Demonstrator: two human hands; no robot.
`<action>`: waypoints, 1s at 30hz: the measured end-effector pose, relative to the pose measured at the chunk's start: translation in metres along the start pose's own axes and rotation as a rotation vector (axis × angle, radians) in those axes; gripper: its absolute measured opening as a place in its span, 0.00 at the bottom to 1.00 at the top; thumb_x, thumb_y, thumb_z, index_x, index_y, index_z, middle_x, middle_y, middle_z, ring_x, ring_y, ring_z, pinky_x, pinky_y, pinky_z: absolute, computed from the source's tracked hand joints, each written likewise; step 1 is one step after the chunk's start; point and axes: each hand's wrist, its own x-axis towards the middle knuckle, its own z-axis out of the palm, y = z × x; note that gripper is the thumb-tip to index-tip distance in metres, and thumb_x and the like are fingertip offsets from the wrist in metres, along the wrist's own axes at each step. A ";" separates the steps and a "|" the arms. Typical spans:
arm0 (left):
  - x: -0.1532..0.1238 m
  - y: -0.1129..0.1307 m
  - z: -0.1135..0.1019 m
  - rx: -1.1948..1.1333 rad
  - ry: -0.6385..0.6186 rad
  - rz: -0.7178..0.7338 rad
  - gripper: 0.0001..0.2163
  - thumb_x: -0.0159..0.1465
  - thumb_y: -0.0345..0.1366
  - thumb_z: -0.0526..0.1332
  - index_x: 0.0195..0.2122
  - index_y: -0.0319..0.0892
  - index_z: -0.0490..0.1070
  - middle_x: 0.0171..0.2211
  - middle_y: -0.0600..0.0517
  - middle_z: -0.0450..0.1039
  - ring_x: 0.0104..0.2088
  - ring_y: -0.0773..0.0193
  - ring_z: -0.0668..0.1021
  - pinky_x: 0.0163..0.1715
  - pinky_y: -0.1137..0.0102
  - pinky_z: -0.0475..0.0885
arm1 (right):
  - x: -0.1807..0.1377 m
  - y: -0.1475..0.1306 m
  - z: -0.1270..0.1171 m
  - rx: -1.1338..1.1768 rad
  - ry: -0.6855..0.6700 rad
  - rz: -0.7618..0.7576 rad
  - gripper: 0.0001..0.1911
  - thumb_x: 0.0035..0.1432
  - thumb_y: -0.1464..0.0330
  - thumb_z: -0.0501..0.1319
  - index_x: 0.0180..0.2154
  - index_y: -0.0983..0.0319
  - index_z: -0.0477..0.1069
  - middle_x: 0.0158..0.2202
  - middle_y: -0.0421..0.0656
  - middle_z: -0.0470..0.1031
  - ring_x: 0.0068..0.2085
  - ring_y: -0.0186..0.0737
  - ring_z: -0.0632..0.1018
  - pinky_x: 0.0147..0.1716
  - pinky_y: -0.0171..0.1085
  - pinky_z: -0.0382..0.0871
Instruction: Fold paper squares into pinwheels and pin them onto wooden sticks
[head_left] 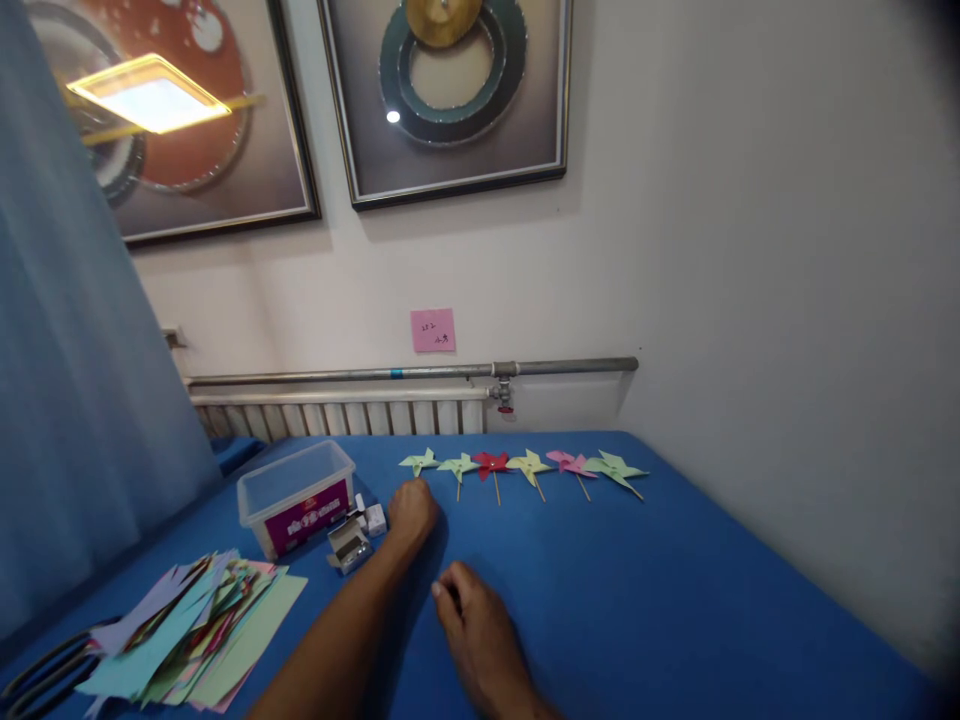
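Note:
At the left end of a row of paper pinwheels, my left hand is closed right below a pale green pinwheel. The pinwheel's stick runs down into that hand, whose fingertips are hidden. Closer to me, my right hand rests on the blue table, fingers curled in and thumb against them, with nothing visible in it. To the right of my left hand lie another green pinwheel, a red pinwheel, a yellow pinwheel, a pink pinwheel and a larger green pinwheel, sticks toward me.
Left of my left hand sit small white boxes, an opened small box and a clear plastic tub. Cut coloured paper is heaped at the front left over black-handled scissors. A radiator stands behind the table.

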 end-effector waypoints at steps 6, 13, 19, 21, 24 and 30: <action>-0.042 -0.029 -0.028 0.265 -0.051 0.132 0.12 0.68 0.36 0.57 0.43 0.39 0.80 0.44 0.38 0.81 0.45 0.50 0.81 0.43 0.65 0.69 | 0.003 0.003 -0.001 0.027 0.020 0.011 0.16 0.68 0.60 0.51 0.27 0.57 0.61 0.25 0.37 0.70 0.28 0.37 0.70 0.28 0.35 0.55; -0.091 -0.094 -0.042 0.247 0.045 0.176 0.11 0.70 0.36 0.54 0.40 0.42 0.77 0.39 0.44 0.81 0.40 0.57 0.81 0.36 0.68 0.67 | 0.004 0.000 -0.001 -0.001 0.017 0.012 0.20 0.67 0.55 0.48 0.25 0.56 0.56 0.22 0.36 0.66 0.25 0.37 0.67 0.27 0.36 0.54; -0.099 -0.110 -0.025 0.324 0.135 0.334 0.13 0.71 0.32 0.51 0.38 0.42 0.76 0.37 0.45 0.80 0.36 0.58 0.82 0.33 0.69 0.68 | 0.006 -0.001 -0.001 -0.032 0.036 0.008 0.20 0.67 0.54 0.48 0.25 0.56 0.57 0.21 0.36 0.66 0.24 0.38 0.67 0.27 0.36 0.55; -0.097 -0.110 -0.025 0.335 0.136 0.346 0.13 0.71 0.33 0.51 0.38 0.41 0.76 0.37 0.45 0.79 0.36 0.57 0.82 0.32 0.69 0.67 | 0.006 -0.001 -0.001 -0.043 0.034 0.012 0.20 0.66 0.54 0.48 0.25 0.56 0.56 0.21 0.36 0.66 0.24 0.37 0.67 0.27 0.36 0.54; -0.095 -0.112 -0.028 0.331 0.132 0.336 0.13 0.72 0.34 0.51 0.39 0.41 0.76 0.38 0.44 0.80 0.37 0.58 0.82 0.33 0.69 0.68 | 0.005 0.000 -0.001 -0.051 0.041 0.009 0.20 0.66 0.54 0.48 0.25 0.56 0.56 0.21 0.36 0.66 0.24 0.37 0.67 0.27 0.36 0.54; -0.095 -0.111 -0.036 0.269 0.091 0.283 0.12 0.72 0.33 0.52 0.40 0.42 0.76 0.40 0.45 0.80 0.40 0.58 0.81 0.38 0.69 0.68 | 0.004 0.000 -0.002 -0.037 0.030 0.015 0.20 0.66 0.52 0.48 0.25 0.56 0.57 0.21 0.36 0.64 0.25 0.38 0.66 0.28 0.36 0.55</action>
